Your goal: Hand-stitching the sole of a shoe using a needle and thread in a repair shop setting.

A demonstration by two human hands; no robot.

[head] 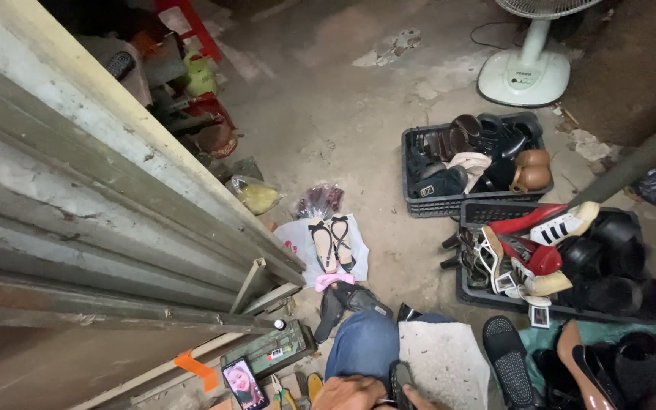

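At the bottom edge my left hand (349,395) and my right hand (421,397) meet over my lap. Between them is a small dark shoe (400,377). The left hand's fingers close on the shoe's near end. Only a few fingers of the right hand show; they touch the shoe, and their grip is cut off by the frame. My knee in blue jeans (366,342) lies just beyond the hands, with a white cloth (443,358) spread to its right.
Two black crates (419,205) (466,292) full of shoes stand to the right, a white floor fan (525,72) behind them. A pair of strappy sandals (332,243) lies on a white bag. A corrugated metal panel (77,197) fills the left. A phone (243,383) lies near my knee.
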